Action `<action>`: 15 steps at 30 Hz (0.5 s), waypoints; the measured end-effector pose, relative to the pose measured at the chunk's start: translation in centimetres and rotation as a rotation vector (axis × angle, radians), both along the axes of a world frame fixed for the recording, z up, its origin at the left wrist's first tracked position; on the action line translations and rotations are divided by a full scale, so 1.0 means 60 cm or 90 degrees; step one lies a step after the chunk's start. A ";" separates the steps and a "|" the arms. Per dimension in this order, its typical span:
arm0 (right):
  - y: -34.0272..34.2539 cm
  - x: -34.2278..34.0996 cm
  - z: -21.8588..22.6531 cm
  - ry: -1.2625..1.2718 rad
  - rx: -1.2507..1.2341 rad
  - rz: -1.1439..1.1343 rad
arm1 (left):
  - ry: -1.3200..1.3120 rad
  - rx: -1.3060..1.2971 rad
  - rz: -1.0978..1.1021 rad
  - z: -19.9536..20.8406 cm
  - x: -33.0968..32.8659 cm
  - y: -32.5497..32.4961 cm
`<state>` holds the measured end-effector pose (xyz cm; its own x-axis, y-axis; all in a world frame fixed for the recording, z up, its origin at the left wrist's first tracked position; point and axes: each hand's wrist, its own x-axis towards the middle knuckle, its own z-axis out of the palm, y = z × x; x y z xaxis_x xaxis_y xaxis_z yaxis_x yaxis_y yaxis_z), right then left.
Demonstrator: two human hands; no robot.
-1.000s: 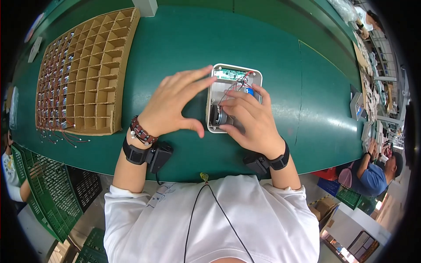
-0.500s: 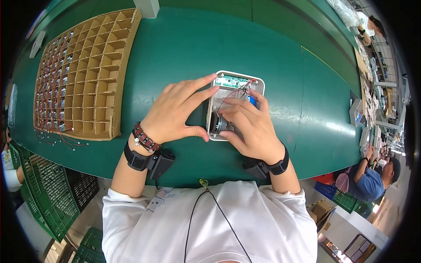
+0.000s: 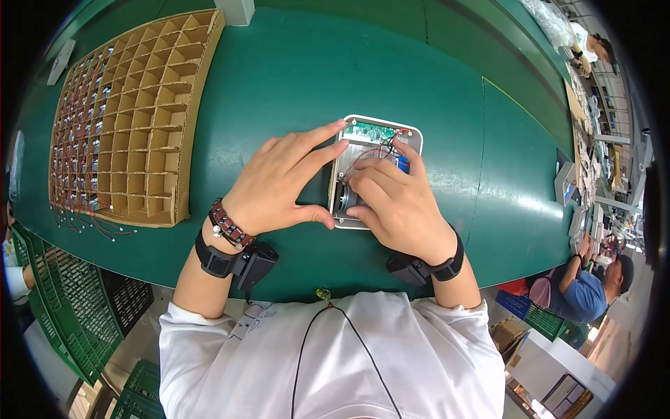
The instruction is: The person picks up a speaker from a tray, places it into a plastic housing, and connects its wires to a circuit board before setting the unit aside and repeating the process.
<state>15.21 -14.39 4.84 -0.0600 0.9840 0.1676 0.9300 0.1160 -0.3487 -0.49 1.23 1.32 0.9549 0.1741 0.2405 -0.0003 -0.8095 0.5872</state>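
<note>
A pale rectangular plastic housing [image 3: 358,149] lies with its open side up on the green table. A green circuit board [image 3: 371,131] sits at its far end, with thin red and black wires [image 3: 385,148] running from it. A blue part [image 3: 403,164] shows partly behind my fingers. My left hand [image 3: 272,183] has its fingers stretched out, fingertips against the housing's left edge and thumb near its near corner. Inside the housing, my right hand [image 3: 399,204] has thumb and fingers closed round a round black speaker [image 3: 342,198], which is partly hidden.
At the left stands a cardboard divider box [image 3: 183,133], its left compartments filled with wired parts. Green crates [image 3: 70,314] stand below the table at the left. Along the right side are another worker [image 3: 586,290] and a small grey device [image 3: 565,183].
My right fingers have shifted slightly over the speaker and wires. My left hand stays at the housing's edge. The view has moved a little.
</note>
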 end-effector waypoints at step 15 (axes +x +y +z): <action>0.002 0.003 0.004 0.034 -0.035 0.002 | -0.014 0.059 0.022 0.018 -0.015 -0.026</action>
<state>15.42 -14.28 5.10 -0.0551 0.9917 0.1164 0.9099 0.0978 -0.4031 -1.40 -0.35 2.39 0.9429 0.1831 0.2781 0.0163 -0.8597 0.5106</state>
